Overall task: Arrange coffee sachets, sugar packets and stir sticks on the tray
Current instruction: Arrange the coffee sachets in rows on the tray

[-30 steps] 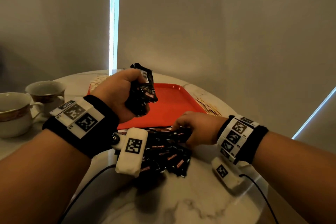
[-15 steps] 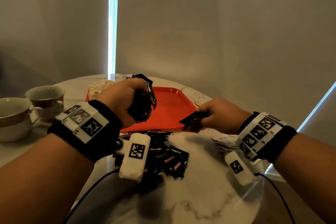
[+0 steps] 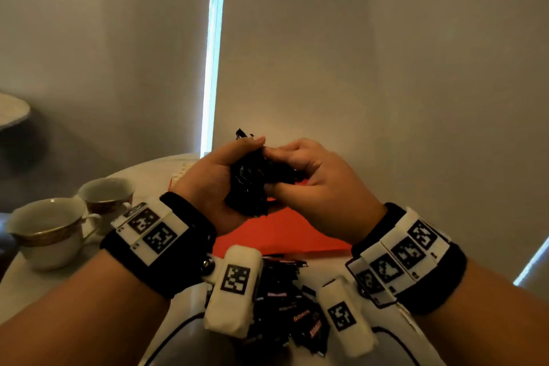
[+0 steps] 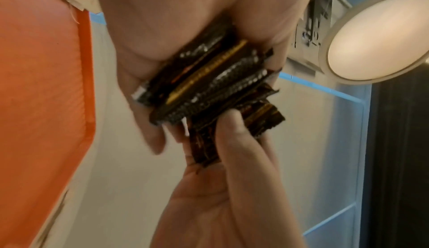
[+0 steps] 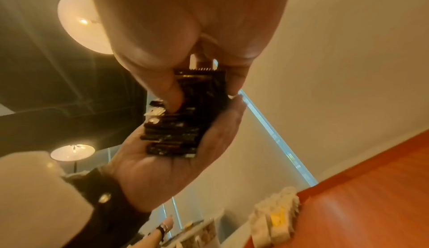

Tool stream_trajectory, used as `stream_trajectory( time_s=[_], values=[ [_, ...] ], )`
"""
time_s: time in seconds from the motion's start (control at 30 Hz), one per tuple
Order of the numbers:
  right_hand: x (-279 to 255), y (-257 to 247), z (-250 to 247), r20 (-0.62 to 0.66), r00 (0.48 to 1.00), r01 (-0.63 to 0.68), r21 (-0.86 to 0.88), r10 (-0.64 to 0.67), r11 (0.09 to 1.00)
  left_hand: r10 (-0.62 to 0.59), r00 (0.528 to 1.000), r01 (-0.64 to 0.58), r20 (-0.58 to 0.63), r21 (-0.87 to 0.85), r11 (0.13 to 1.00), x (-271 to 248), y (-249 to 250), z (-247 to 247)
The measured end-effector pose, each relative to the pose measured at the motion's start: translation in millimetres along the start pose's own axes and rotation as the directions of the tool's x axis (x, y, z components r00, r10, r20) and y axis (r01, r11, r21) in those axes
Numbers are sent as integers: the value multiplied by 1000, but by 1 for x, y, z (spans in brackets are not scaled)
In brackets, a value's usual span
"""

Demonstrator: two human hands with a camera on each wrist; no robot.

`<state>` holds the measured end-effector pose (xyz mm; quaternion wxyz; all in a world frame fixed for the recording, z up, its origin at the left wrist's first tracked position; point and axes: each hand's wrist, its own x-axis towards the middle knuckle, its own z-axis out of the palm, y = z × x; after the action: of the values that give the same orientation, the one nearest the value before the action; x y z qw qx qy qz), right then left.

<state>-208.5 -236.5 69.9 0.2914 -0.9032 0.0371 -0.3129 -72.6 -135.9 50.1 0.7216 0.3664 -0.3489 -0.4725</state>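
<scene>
Marble table (image 3: 166, 175) carries two cups (image 3: 50, 232) at left. Coffee sachets (image 3: 252, 184) are clutched in the left hand (image 3: 214, 181) above the red tray (image 3: 282, 235); one more is pinched against them by the right hand (image 3: 312, 187). Gathering is judged underway, squaring and setting down next. Sachet edges are revealed only by the wrist views; the loose pile (image 3: 285, 309), only by the head view.

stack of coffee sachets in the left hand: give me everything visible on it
The stack of coffee sachets is a thick bundle of small flat packets, black and glossy like foil, with gold and reddish print and serrated ends. They lie face to face, edges unevenly aligned. The left hand grips the bundle in its palm, raised above the red tray. The right hand pinches a sachet at the bundle's outer side, thumb and fingers on it. Brand text is unreadable.
</scene>
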Motion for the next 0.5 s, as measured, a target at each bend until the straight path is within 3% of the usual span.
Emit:
stream_trajectory(
  time_s=[0.1,0.17,0.23,0.37,0.5],
  values=[
    [22,-1,-4,97,993,65,27,-68,997,51,999,-52,-5,-14,999,7,17,-12],
    [43,5,-6,104,992,56,156,-73,986,82,996,-83,-34,-33,996,11,29,-21],
    [68,15,-4,96,994,31,256,-57,966,71,995,-77,-77,-77,994,20,36,-30],
    [101,46,18,146,987,15,290,-60,957,34,994,-49,-104,-139,989,37,31,-49],
    [112,77,51,235,967,-57,566,-95,822,47,990,-65,-132,-143,988,46,20,-72]
  ],
)
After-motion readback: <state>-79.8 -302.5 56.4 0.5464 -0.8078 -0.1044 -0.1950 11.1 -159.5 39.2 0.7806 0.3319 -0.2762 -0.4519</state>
